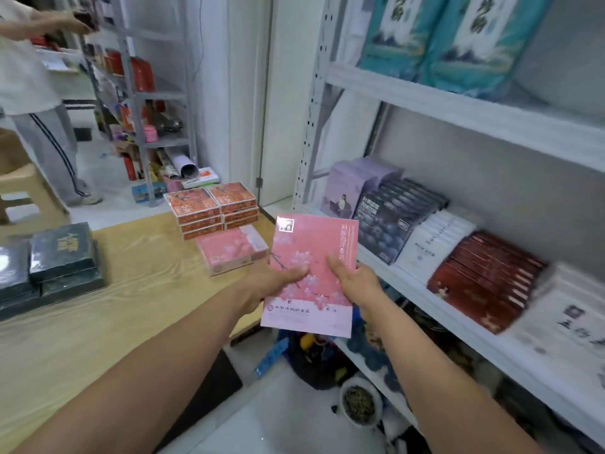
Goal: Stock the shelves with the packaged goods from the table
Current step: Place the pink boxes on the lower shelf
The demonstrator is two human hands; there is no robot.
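Between a pale wooden table [131, 290] and a white metal shelving unit [458, 106], a person is holding a flat pink cardboard box printed with cherry blossoms [311, 250], clear of both surfaces and with its face turned toward the camera. The left hand [278, 280] and right hand [357, 283] are each gripping a side of its lower half, thumbs pressing on the printed front and fingers hidden behind. This two-handed hold is probably steadying the broad, thin pack for slotting in. The middle shelf is carrying rows of packs standing on edge, which is likely why this one is being held upright: lilac boxes [347, 188], dark blueberry-printed boxes [386, 231], white boxes [429, 247] and dark red boxes [481, 283]. A matching pink box [229, 250] is waiting on the table beside a stack of orange-red boxes [212, 208], with dark green boxes [59, 257] lying farther left. Tall teal packets [458, 37] are filling the shelf above. On the floor below, a white bowl [360, 401] is holding greenish dried matter.
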